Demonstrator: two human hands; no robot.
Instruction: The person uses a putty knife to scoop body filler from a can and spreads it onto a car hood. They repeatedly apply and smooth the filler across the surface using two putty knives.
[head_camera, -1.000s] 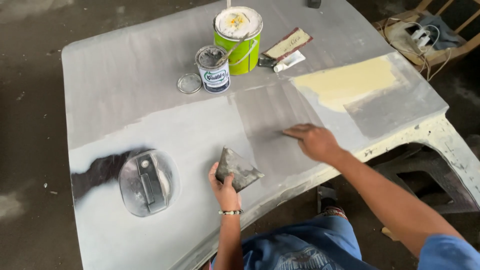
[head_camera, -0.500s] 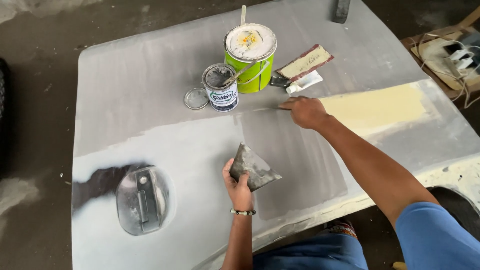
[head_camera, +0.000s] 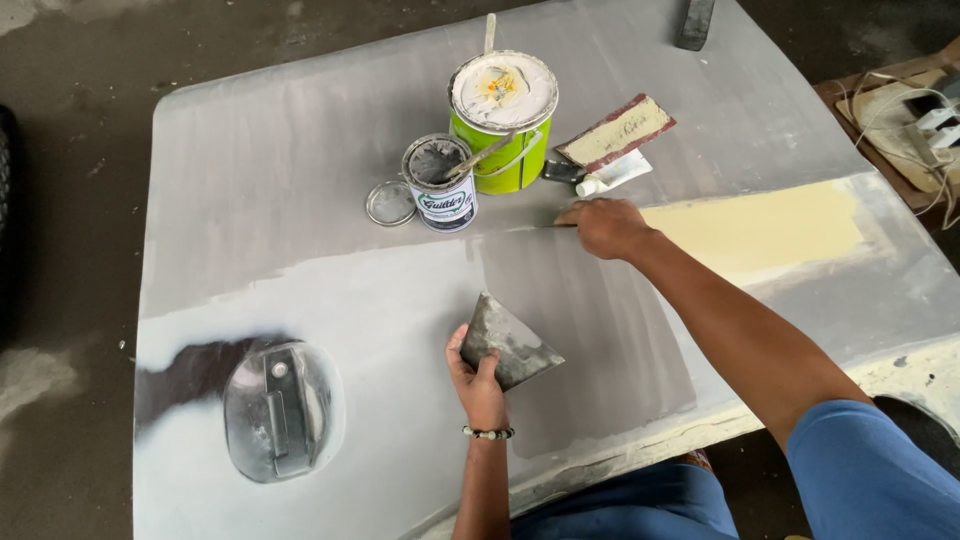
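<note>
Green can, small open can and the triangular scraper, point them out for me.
green can (head_camera: 512, 160), head view, on its green side wall
small open can (head_camera: 443, 205), head view, on its label
triangular scraper (head_camera: 510, 345), head view, on the blade's middle

So the right hand (head_camera: 605, 226) is way further up the grey panel (head_camera: 300, 170) now, right by the small open tin (head_camera: 441, 183) and the green can (head_camera: 503, 120), when a second ago it was down near the panel's front edge. The left hand (head_camera: 478, 375) lifts its putty-smeared board (head_camera: 508, 343) a bit higher too.
</note>
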